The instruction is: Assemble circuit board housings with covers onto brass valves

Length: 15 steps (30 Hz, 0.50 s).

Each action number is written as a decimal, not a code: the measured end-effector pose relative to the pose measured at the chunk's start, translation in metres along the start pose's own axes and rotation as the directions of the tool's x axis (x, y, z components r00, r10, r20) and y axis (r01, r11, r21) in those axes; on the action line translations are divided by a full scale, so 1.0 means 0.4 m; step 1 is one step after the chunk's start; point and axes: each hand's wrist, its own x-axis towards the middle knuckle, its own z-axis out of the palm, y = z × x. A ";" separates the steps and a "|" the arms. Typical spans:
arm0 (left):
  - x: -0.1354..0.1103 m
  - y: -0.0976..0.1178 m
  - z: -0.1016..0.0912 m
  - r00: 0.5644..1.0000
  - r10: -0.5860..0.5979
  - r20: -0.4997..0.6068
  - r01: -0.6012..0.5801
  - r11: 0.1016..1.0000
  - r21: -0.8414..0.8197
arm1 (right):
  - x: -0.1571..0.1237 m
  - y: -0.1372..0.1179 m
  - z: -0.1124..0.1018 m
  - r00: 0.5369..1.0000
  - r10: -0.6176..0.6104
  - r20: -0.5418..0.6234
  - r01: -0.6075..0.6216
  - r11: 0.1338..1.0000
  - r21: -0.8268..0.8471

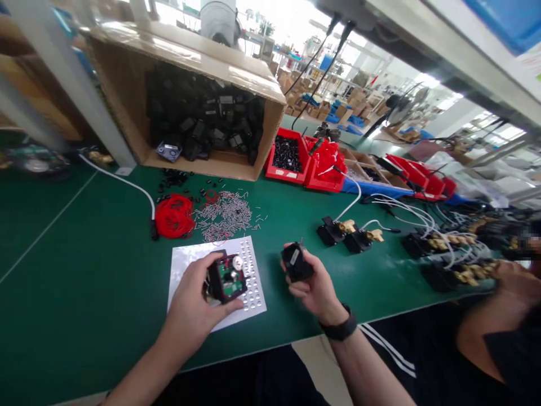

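Observation:
My left hand (pixel 195 293) is closed round an open black housing (pixel 228 279), whose green circuit board and a round silvery part face up. It holds the housing above a white sheet (pixel 180 262) that carries rows of small clear domes (pixel 253 287). My right hand (pixel 315 285), with a dark band at the wrist, grips a black plastic cover (pixel 297 262) over the green mat. A small pale label shows on the cover. The two pieces are apart from each other.
Behind the sheet lie a heap of small metal pins (pixel 228 211) and a red wire coil (pixel 174 216). A cardboard box (pixel 270 135) of black parts and red bins (pixel 287 176) stand at the back. Brass-fitted units (pixel 332 231) sit right, near a co-worker's hand (pixel 513 279).

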 end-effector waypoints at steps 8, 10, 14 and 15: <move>-0.015 0.085 0.031 0.964 0.219 0.152 -0.263 0.880 0.395 | -0.055 0.005 0.133 0.929 0.093 0.359 -0.277 0.817 0.505; -0.016 0.085 0.029 0.966 0.209 0.150 -0.253 0.875 0.412 | -0.060 -0.003 0.136 0.935 -0.069 0.349 -0.064 0.932 0.356; -0.016 0.077 0.025 0.965 0.231 0.122 -0.261 0.878 0.400 | -0.069 -0.019 0.131 0.849 -0.324 0.417 0.349 0.937 0.017; -0.016 0.073 0.026 0.966 0.235 0.111 -0.260 0.884 0.389 | -0.072 -0.020 0.135 0.839 -0.344 0.421 0.395 0.918 -0.037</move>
